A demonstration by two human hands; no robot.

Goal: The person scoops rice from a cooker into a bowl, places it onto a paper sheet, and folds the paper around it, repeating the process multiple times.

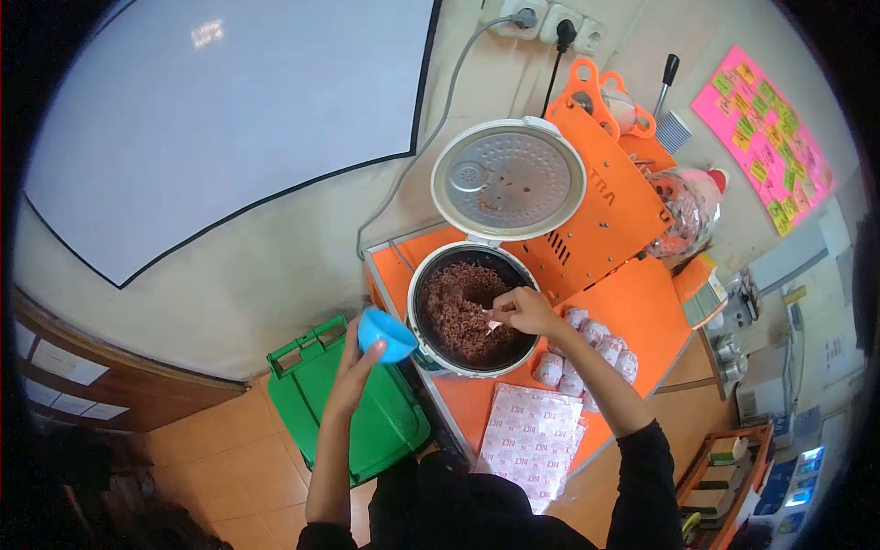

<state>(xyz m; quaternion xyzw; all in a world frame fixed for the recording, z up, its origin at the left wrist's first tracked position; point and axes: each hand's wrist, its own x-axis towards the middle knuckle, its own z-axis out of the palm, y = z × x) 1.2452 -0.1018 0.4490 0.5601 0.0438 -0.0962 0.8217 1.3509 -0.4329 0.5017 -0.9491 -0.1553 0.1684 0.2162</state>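
My left hand [351, 368] holds a small blue bowl [387, 336], tilted, just left of the rice cooker's rim [412, 316]. Reddish-brown rice [451, 307] lines the cooker's dark inner pot, with a hollow toward the back right. Over the pot, my right hand [524, 312] is closed on a pale spoon or paddle [493, 323] whose tip is down at the rice; most of it is hidden by fingers. The cooker's lid [513, 179] stands raised behind, with some grains stuck to it.
Several paper-wrapped balls [600, 353] and a stack of printed wrapping sheets [532, 426] lie on the orange table [646, 298], right of the cooker. An orange metal machine [596, 202] stands behind. A green lidded bin [353, 412] is at the table's left; a cable [440, 119] hangs along the wall.
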